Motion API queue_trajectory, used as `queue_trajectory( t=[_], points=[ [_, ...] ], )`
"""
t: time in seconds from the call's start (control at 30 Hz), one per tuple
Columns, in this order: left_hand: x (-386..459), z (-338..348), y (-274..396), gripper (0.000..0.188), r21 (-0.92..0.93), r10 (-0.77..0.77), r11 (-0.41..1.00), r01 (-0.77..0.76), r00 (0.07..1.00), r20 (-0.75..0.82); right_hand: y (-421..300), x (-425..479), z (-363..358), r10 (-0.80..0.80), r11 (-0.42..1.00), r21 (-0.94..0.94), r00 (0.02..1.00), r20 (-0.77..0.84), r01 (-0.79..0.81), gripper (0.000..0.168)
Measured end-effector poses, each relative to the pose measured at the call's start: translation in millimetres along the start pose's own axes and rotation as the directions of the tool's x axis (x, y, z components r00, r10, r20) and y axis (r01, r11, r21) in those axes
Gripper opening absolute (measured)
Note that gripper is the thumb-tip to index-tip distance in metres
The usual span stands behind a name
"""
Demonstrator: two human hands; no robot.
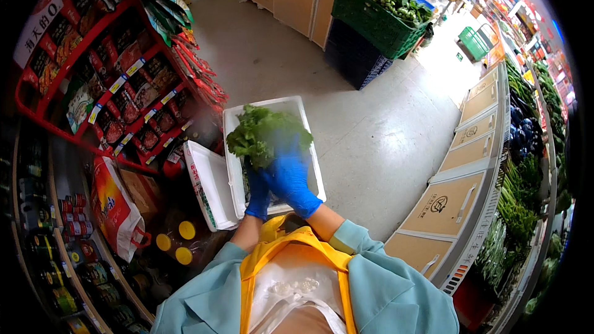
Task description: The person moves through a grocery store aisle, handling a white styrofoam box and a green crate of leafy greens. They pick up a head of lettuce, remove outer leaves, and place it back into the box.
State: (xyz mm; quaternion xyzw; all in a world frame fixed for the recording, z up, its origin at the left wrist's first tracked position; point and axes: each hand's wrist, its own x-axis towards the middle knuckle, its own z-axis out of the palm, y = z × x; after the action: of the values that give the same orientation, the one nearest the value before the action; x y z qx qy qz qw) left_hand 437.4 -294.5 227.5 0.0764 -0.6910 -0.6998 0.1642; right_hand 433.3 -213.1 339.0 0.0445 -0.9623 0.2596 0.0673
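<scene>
Both hands wear blue gloves. They meet over a white foam box point(306, 116) that stands on the floor before me. A head of leafy green lettuce point(253, 137) is held above the box's opening. My left hand point(257, 192) grips its base from the left. Against its right side lies my right hand point(290, 176), whose fingers are blurred over the leaves. The inside of the box is mostly hidden by the lettuce and hands. A white foam lid point(211, 185) leans at the box's left side.
A red rack point(79, 141) of packaged goods stands left, above bottles with yellow caps point(187, 230). A green crate point(371, 18) of leafy vegetables sits on a dark blue crate point(352, 55) ahead. Vegetable shelves over wooden cabinets point(441, 204) line the right.
</scene>
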Motion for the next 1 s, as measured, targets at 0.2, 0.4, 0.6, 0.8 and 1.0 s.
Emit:
queue_trajectory(
  t=[0.2, 0.4, 0.6, 0.8, 1.0],
  points=[
    [0.1, -40.7, -48.7, 0.040, -0.364, -0.342, 0.854, 0.372, 0.928, 0.146, 15.1, -22.1, -6.2, -0.146, 0.978, -0.139, 0.987, 0.074, 0.155, 0.064],
    [3.7, -31.3, -14.1, 0.048, -0.236, -0.366, 0.861, 0.451, 0.870, 0.329, 27.1, -21.3, -14.0, -0.273, 0.937, -0.233, 0.962, -0.019, 0.261, 0.060],
    [-23.6, -28.2, -132.3, 0.080, -0.128, -0.347, 0.918, 0.375, 0.916, 0.200, 26.4, -2.1, 14.4, -0.216, 0.964, -0.161, 0.976, -0.006, 0.213, 0.035],
    [-53.4, 1.8, -49.7, 0.084, 0.299, -0.260, 0.936, 0.187, 0.939, 0.226, 70.4, 8.9, 28.5, 0.127, 0.990, 0.069, 0.992, -0.019, -0.126, 0.022],
    [-49.5, -0.9, 21.1, 0.077, 0.542, -0.076, 0.840, -0.035, 0.981, 0.180, 98.1, 21.6, 46.6, 0.014, 0.883, 0.470, 1.000, -0.011, -0.007, 0.021]
  ],
)
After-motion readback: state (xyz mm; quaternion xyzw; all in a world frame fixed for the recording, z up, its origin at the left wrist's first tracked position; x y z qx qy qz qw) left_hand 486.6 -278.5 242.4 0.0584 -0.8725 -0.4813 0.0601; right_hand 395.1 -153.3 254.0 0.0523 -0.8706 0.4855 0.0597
